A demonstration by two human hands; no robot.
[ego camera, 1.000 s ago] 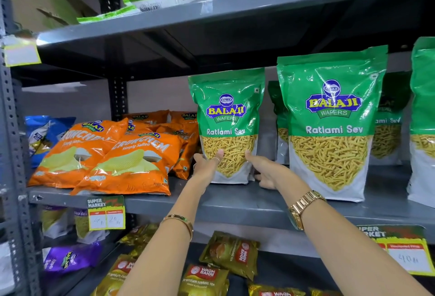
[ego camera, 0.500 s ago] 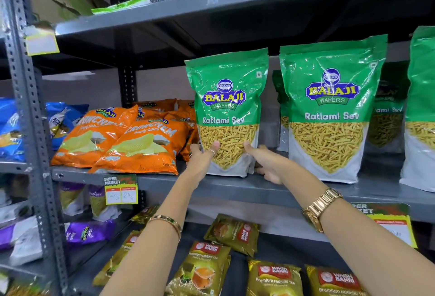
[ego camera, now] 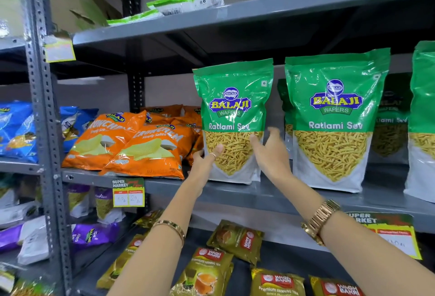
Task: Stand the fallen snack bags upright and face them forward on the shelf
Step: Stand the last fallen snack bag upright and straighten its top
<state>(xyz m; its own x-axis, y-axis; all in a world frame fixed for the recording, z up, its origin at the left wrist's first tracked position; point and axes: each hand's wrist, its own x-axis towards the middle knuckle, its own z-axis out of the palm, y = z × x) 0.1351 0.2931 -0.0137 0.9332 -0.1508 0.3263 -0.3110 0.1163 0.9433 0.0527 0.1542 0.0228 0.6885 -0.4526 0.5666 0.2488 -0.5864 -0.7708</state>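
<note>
left hand raised, fingers curled | right hand raised, spread

Three green Ratlami Sev bags stand in front, two more behind them; two front Crunchem bags; two hands.

The rightmost green bag is cut off; price tag figures are illegible.

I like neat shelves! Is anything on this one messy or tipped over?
Yes. The orange chip bags left of the upright green sev bag lie tilted back in a loose pile instead of standing. The green sev bags stand straight, labels forward.
</note>
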